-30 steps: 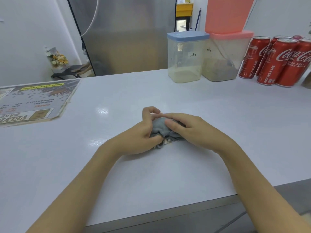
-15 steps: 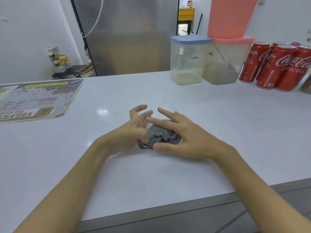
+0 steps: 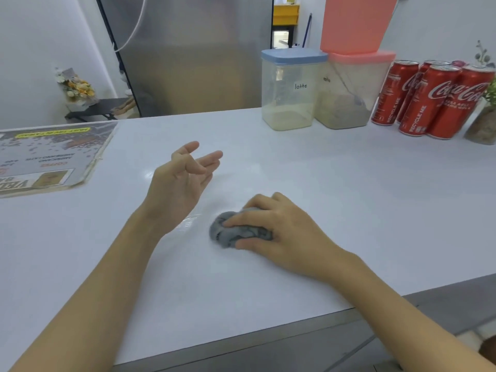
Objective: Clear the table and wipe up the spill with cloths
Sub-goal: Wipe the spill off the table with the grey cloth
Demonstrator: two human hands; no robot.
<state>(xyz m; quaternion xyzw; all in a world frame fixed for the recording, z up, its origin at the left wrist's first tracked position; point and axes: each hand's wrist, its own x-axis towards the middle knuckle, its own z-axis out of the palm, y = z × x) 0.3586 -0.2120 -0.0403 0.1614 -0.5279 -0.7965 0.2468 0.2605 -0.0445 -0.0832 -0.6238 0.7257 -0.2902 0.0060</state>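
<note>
A bunched grey cloth (image 3: 230, 232) lies on the white table (image 3: 322, 183) near its middle. My right hand (image 3: 276, 226) grips the cloth from the right, fingers curled over it and thumb under its near side, pressing it on the table. A faint wet sheen (image 3: 188, 220) shows on the surface just left of the cloth. My left hand (image 3: 185, 178) hovers above the table to the left of the cloth, palm turned toward it, fingers loosely spread, holding nothing.
A printed menu board (image 3: 48, 157) lies at the far left. At the back right stand a blue-lidded tub marked latte (image 3: 291, 89), a pink-lidded tub (image 3: 351, 89), several red cola cans (image 3: 429, 100) and a small plant pot (image 3: 483, 124). The table's front edge (image 3: 241, 342) runs near me.
Both hands were bunched round the cloth. My left hand has let go and lifted away to the left; my right hand has closed over the cloth alone.
</note>
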